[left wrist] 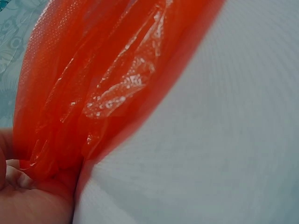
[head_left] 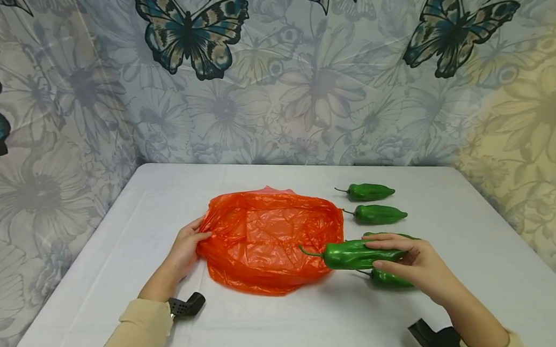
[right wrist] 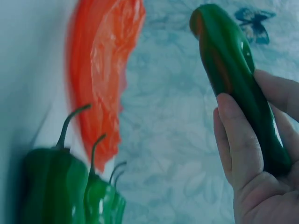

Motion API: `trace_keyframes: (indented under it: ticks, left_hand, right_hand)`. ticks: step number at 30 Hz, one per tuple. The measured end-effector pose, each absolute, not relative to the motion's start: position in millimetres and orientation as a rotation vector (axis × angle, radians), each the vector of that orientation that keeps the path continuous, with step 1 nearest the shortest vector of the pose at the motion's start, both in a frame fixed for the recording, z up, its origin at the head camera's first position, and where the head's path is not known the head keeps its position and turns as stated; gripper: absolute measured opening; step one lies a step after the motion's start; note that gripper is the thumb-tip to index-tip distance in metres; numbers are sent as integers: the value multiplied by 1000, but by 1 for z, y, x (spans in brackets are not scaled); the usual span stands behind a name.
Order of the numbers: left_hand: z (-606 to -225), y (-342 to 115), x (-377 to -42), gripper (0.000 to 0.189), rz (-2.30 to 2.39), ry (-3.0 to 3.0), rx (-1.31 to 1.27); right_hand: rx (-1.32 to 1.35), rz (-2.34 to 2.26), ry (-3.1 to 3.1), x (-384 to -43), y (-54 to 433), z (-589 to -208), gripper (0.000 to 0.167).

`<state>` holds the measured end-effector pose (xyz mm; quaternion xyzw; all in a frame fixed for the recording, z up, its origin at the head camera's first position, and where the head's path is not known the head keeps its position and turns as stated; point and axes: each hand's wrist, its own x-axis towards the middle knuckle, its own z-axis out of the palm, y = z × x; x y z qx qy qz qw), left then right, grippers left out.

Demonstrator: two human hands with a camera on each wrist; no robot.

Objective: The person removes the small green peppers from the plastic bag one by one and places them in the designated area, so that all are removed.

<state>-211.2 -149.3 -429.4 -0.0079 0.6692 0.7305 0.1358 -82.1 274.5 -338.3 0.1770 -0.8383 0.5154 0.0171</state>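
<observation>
An orange-red plastic bag [head_left: 273, 238] lies spread on the table with its mouth facing up toward me. My left hand [head_left: 186, 250] grips its left edge, and in the left wrist view the film gathers into folds between thumb and fingers [left wrist: 7, 144]. With my right hand [head_left: 422, 265] I hold a long green pepper [head_left: 344, 256] above the table, its stem pointing left and overlapping the bag's right part in the head view. The right wrist view shows this pepper [right wrist: 229, 56] between thumb and fingers. Another green pepper [head_left: 392, 278] lies below that hand, partly covered by it.
Two green peppers [head_left: 380, 214] lie farther back to the right of the bag, and one more [head_left: 403, 234] is mostly hidden behind my right hand. The white table [head_left: 270, 335] meets a butterfly-patterned cloth [head_left: 322, 111] at the back.
</observation>
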Motion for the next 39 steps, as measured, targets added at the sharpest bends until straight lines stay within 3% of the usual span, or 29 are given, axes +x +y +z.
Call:
trace_keyframes:
  ticks: [20,39]
  left_hand:
    - [-428,-149,-210,59,2100,1945,-24]
    - [-428,-150,-211,58,2107,1944,-19]
  right_hand:
    - [598,1836,-2529,-47,322,-369,37]
    - [281,1655,-2731,-23,360,-392,37]
